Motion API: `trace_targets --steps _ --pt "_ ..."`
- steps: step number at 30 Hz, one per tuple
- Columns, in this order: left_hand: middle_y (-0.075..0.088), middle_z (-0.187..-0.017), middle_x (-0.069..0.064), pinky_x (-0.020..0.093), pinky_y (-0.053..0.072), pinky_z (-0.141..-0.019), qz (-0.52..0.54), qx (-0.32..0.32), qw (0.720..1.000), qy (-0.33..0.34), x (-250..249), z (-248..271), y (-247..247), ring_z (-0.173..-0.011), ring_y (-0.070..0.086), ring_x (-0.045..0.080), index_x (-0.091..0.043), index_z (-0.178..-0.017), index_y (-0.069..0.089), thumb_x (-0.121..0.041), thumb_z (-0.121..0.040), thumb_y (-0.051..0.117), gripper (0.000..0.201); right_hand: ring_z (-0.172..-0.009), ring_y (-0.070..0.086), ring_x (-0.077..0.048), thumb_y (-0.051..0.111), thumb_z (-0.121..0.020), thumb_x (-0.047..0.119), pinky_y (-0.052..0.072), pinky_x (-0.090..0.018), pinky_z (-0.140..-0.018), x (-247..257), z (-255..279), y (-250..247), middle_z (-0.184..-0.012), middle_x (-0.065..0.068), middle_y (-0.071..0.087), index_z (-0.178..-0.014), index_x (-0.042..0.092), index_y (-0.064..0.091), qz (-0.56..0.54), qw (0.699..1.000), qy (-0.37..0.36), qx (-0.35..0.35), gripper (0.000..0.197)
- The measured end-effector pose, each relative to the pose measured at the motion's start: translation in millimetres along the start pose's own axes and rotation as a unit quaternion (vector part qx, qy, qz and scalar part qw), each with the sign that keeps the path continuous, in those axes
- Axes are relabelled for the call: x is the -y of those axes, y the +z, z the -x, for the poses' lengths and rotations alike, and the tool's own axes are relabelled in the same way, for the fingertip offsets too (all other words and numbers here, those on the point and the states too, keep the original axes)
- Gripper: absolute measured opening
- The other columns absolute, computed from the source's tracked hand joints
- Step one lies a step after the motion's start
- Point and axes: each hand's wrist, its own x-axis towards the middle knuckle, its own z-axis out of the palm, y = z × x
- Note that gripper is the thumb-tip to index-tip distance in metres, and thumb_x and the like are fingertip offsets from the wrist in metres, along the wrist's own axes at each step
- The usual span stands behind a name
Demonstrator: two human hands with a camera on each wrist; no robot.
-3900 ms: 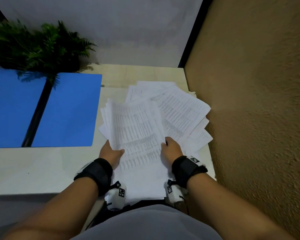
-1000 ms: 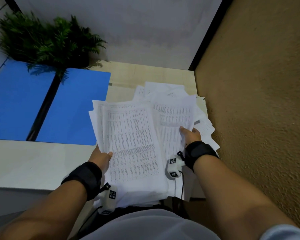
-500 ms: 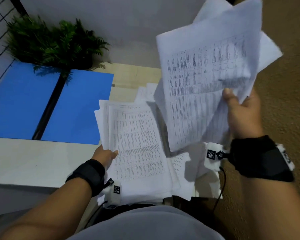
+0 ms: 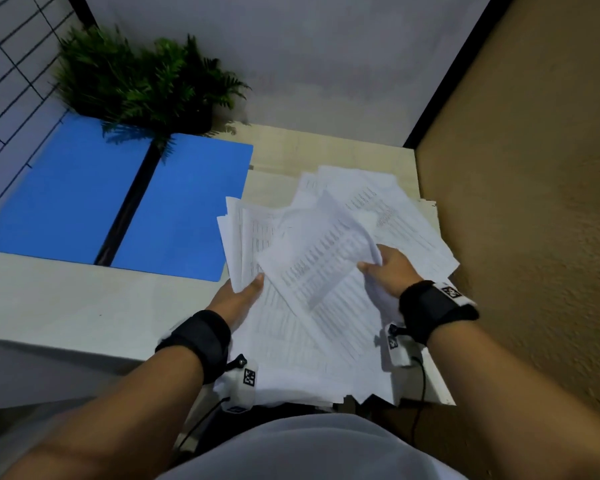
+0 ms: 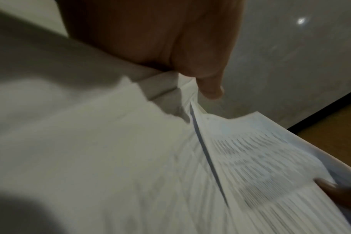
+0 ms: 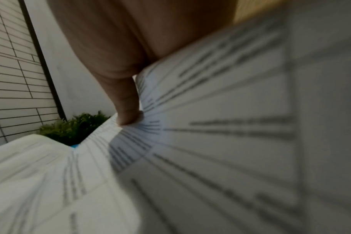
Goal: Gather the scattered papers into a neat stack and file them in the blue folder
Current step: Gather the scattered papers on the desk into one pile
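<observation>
Both hands — gripping papers (image 4: 312, 271)

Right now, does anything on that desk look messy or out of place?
Yes. The papers lie fanned at mixed angles, some hanging over the desk's near edge. The blue folder lies open with no sheets in it, and the plant overlaps its far edge.

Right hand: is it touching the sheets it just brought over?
Touching. In the head view the right hand grips the edge of the loose sheets; the right wrist view shows a finger pressed on the printed paper.
</observation>
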Motion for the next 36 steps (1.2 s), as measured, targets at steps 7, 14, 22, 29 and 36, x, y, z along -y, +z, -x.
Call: trace_targets --steps 7,14,22,29,36 --pt "0.061 -0.125 0.01 0.032 0.044 -0.093 -0.166 -0.108 0.98 -0.017 0 0 8 -0.116 0.057 0.032 -0.011 -0.135 0.049 -0.006 -0.087 0.064 0.05 -0.103 0.058 -0.031 0.06 -0.091 0.003 0.042 -0.029 -0.083 -8 -14 23 -0.111 -0.017 0.057 -0.12 0.0 0.05 -0.017 0.98 0.083 -0.178 0.031" --pt "0.063 -0.124 -0.015 0.036 0.045 -0.098 -0.016 -0.061 0.998 -0.002 5 1 8 -0.113 0.061 0.012 -0.036 -0.132 0.05 -0.059 -0.077 0.067 0.062 -0.121 0.052 -0.029 0.038 -0.101 0.014 0.039 -0.031 -0.101 -16 0 63 -0.125 -0.006 0.056 -0.128 -0.001 0.049 0.02 0.985 0.119 -0.127 0.033" --pt "0.057 -0.133 0.017 0.04 0.043 -0.102 -0.095 -0.161 0.982 -0.016 2 -3 0 -0.118 0.056 0.036 -0.004 -0.135 0.049 -0.008 -0.094 0.056 0.041 -0.115 0.057 -0.03 0.073 -0.078 0.032 0.047 -0.036 -0.094 -49 -22 16 -0.125 -0.012 0.058 -0.124 0.012 0.057 0.099 0.985 0.06 -0.126 0.053" --pt "0.053 -0.138 0.02 0.037 0.039 -0.102 -0.162 -0.174 0.971 -0.026 9 -6 -3 -0.124 0.051 0.037 -0.002 -0.14 0.042 -0.013 -0.097 0.052 0.046 -0.141 0.023 -0.031 0.084 -0.037 0.069 0.031 -0.06 -0.106 -59 -34 -16 -0.153 -0.004 0.023 -0.151 0.03 0.001 0.349 0.933 0.084 0.015 0.147" --pt "0.051 -0.14 0.019 0.038 0.039 -0.102 -0.17 -0.169 0.971 -0.018 10 -7 -1 -0.128 0.049 0.038 -0.003 -0.142 0.041 -0.016 -0.098 0.05 0.046 -0.13 0.033 -0.025 0.088 -0.027 0.065 0.034 -0.052 -0.097 -44 -43 8 -0.142 -0.005 0.033 -0.146 0.028 0.018 0.415 0.909 0.039 -0.021 0.142"
